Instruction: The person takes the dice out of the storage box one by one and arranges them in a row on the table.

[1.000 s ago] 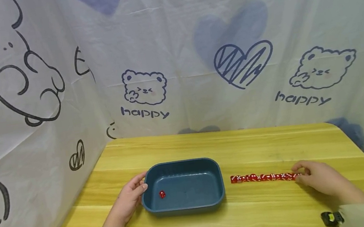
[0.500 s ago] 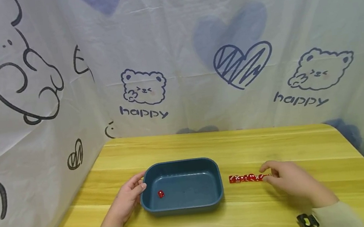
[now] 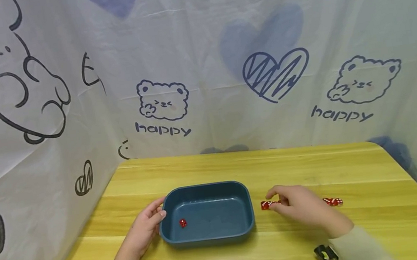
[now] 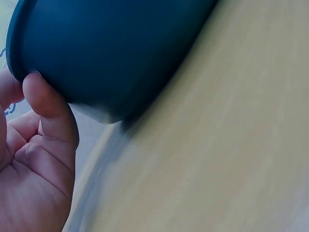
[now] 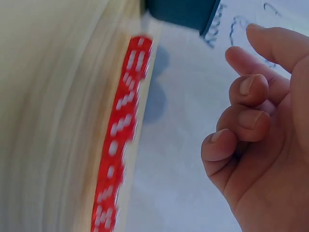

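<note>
A dark blue-green plastic tray [image 3: 209, 240] with rounded corners rests on the table, one red die [image 3: 183, 223] inside it near the left end. My left hand [image 3: 143, 233] holds the tray's left end, thumb against the outer wall in the left wrist view. To the tray's right runs a row of red dice [image 3: 333, 202] with white pips, its middle hidden behind my right hand [image 3: 301, 205]. In the right wrist view that hand is beside the dice row [image 5: 113, 140], thumb and forefinger apart, other fingers loosely bent, nothing between them.
The yellow wood-grain table [image 3: 217, 168] is enclosed by white cloth [image 3: 214, 116] with bear, heart and "happy" drawings behind and at both sides. Small black devices [image 3: 325, 253] are strapped to both wrists.
My right hand has swept left along the dice row, from its right end to near its left end; the right-end dice now show behind it. My left hand stays at the tray.
</note>
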A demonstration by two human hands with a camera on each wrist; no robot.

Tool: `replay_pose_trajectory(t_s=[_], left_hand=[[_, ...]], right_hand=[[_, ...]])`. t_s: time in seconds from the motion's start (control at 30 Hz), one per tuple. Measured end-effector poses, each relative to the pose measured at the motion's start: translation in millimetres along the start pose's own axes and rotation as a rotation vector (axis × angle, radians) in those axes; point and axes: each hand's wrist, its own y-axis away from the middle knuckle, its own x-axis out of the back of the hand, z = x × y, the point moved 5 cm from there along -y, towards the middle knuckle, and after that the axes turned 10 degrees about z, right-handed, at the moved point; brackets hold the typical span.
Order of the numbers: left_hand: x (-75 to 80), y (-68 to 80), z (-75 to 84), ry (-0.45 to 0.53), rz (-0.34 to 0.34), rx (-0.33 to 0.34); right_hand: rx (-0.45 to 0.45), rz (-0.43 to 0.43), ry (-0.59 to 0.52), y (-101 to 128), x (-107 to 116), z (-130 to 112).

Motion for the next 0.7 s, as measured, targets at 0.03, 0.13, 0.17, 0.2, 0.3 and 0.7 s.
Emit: replay_pose_trajectory(t_s=[0.03,0.13,0.17,0.2,0.3,0.7], left_hand=[[0.2,-0.4,-0.2,0.002,0.001,0.002],[0.9,-1.1,-0.5,0.007,0.01,0.008],[0.9,-1.2,-0.4,0.008,0.011,0.007],[0.9,-1.3,-0.3,0.01,0.011,0.006],[-2.1,-2.4,0.4,0.015,-0.001,0.0],[-1.3,0.0,2.0,-0.003,-0.009,-0.005]], right_hand=[[0.014,-0.001,0.0,-2,-2,-5],[0.062,-0.007,0.003,-8,-10,-19],[0.078,-0.011,0.004,-9,-12,-24],[0.092,-0.018,0.005,-11,-15,-28],[0.127,-0.04,-0.006,-15,-21,-40],[0.229,-0.145,-0.028,-40,-60,-94]])
